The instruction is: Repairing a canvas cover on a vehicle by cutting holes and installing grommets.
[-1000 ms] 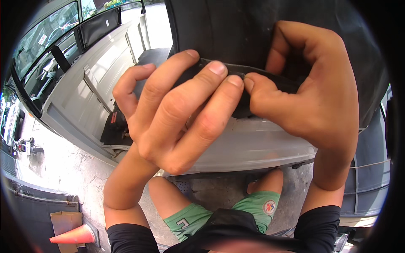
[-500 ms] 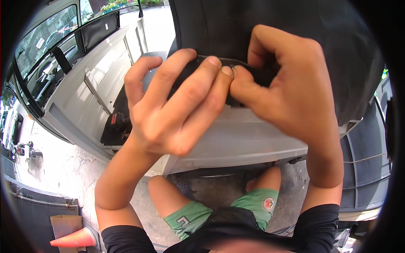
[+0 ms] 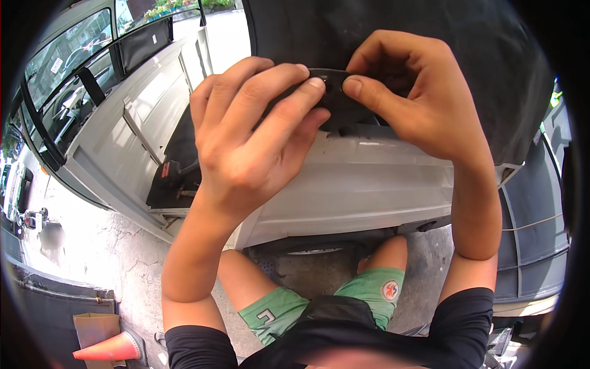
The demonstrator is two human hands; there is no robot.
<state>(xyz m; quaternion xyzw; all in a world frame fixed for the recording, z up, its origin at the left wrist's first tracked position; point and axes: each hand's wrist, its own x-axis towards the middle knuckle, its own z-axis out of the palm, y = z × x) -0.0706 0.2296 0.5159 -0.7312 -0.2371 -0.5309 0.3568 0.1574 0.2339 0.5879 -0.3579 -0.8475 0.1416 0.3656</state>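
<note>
A thin black piece (image 3: 345,106) with a curved edge and small holes is held up between both hands; its exact kind cannot be made out. My left hand (image 3: 252,126) has its fingers bent over the left part, the thumb partly tucked beneath. On the other side, my right hand (image 3: 424,101) pinches the edge between thumb and bent fingers; the fingertips are hidden behind it. Right behind the hands rises a large black padded panel (image 3: 473,55). Below them runs the white metal side (image 3: 356,178) of a vehicle body.
A dark tray area with small black parts (image 3: 175,175) lies to the left, beside a white panel (image 3: 138,104) of the vehicle. An orange cone (image 3: 114,348) and a cardboard box (image 3: 95,325) stand at lower left. Dark panels (image 3: 533,227) are at the right.
Both hands have moved slightly up and apart. The left fingertips have come away from the right thumb, uncovering more of the black piece between them.
</note>
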